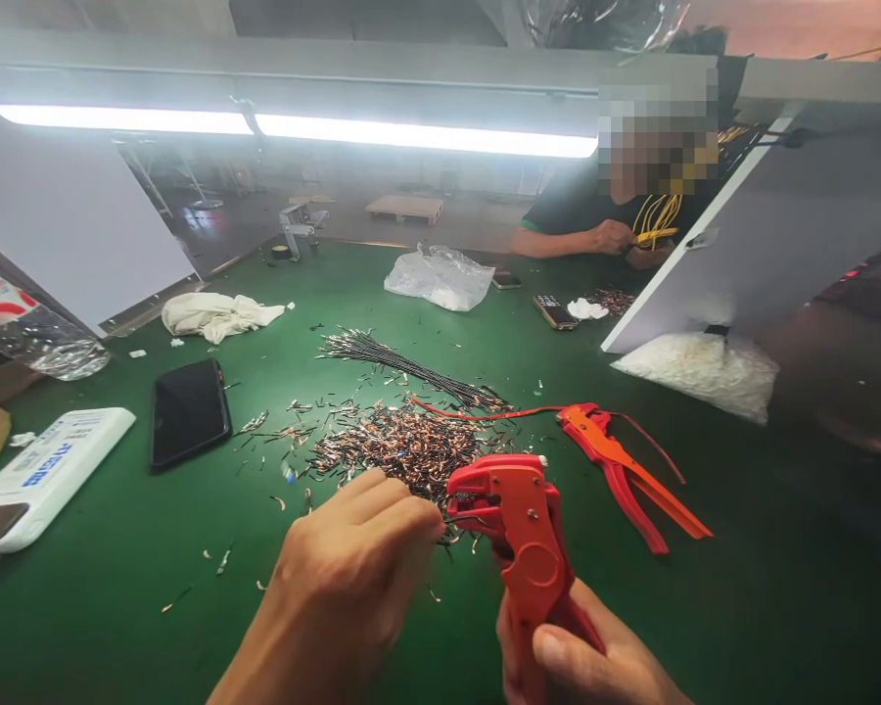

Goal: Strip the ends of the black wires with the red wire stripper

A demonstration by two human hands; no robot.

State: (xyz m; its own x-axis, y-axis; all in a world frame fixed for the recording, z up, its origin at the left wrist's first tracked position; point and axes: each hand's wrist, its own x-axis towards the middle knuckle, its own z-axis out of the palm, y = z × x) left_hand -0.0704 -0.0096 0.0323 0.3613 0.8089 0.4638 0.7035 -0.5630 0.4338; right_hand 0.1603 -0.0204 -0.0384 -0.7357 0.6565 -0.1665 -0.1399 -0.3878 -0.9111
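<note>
My right hand [579, 646] grips a red and orange wire stripper [533, 529] by its handles, its jaws facing left. Close to those jaws, the fingers of my left hand [352, 558] are pinched together around a short black wire [464, 519], whose end reaches into the jaw. Most of that wire is hidden by the fingers. Behind both hands spreads a heap of cut wire scraps [403, 446], copper and black. A bundle of black wires [418, 370] with bared ends lies just beyond the heap.
A second wire stripper [617, 470] rests at the right beside a red strip [506, 415]. At left are a black phone [191, 413], a white box [66, 470], a cloth [216, 315] and a bottle [44, 333]. A plastic bag [440, 279] lies farther back. Across the table, a person holds yellow wires [657, 230].
</note>
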